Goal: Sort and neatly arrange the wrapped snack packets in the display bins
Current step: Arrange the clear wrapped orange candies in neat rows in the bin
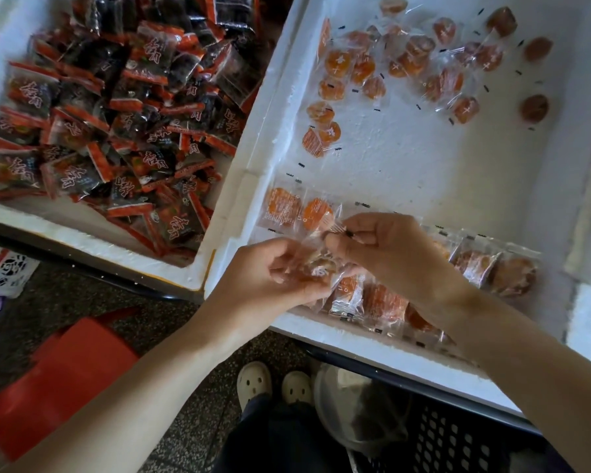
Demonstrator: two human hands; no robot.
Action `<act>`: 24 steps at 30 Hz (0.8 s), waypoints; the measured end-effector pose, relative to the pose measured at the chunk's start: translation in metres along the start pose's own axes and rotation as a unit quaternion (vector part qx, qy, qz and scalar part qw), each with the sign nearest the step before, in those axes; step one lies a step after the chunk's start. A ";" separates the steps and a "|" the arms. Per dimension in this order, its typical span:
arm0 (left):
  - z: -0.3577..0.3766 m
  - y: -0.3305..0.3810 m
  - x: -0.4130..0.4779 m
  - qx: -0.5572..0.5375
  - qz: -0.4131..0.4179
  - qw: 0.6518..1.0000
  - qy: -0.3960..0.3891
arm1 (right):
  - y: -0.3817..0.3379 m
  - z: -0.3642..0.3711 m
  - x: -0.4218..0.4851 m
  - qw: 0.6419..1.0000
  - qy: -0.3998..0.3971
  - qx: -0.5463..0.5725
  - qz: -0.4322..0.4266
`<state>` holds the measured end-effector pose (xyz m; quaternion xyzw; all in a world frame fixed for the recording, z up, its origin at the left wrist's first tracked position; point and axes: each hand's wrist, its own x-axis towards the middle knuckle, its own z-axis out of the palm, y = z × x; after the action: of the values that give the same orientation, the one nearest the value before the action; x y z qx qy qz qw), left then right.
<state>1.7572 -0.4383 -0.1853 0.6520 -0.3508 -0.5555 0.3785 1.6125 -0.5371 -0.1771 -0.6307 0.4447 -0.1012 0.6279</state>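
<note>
**Two bare hands hold one clear-wrapped orange snack over a white foam bin**

Seen from a head-worn camera looking down. The person's left grip (280,268) has its fingers curled round an orange snack packet (318,266). The right grip (386,247) meets it from the other side, with thumb and forefinger pinching the clear edge of the same wrapper. Both grips are closed on this one packet and hold it just above the near end of the white foam bin (423,158).

Directly beneath and to the right of the grips, a row of packets (382,298) stands overlapping on edge along the bin's near wall. Just beyond the left grip, two flat packets (284,206) lie side by side against the bin's left wall. Well beyond both grips, at the far end of the bin, loose packets (406,59) lie scattered, some overlapping and some alone. Bare white bin floor lies between them and the grips.

To the left of the left grip, and apart from it, a second foam bin (82,233) is heaped with dark packets with red edges (116,114), piled without order.

Below the grips, towards the person, are a red stool (65,370) under the left forearm, a pair of pale shoes (273,384) on speckled floor, and a black crate (458,438) under the right forearm.
</note>
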 end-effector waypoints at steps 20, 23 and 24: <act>-0.001 -0.044 0.021 0.497 0.148 0.855 -0.007 | 0.011 -0.013 0.103 0.946 0.074 -0.296 -0.112; -0.002 -0.049 0.024 0.508 0.159 0.847 0.000 | 0.012 -0.008 0.104 0.931 0.074 -0.332 -0.131; -0.002 -0.050 0.024 0.508 0.168 0.845 0.005 | 0.012 -0.008 0.101 0.920 0.082 -0.353 -0.150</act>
<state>1.7647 -0.4360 -0.2401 0.6873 -0.6859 -0.2241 0.0835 1.6610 -0.6100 -0.2298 -0.8602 0.4017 -0.0817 0.3033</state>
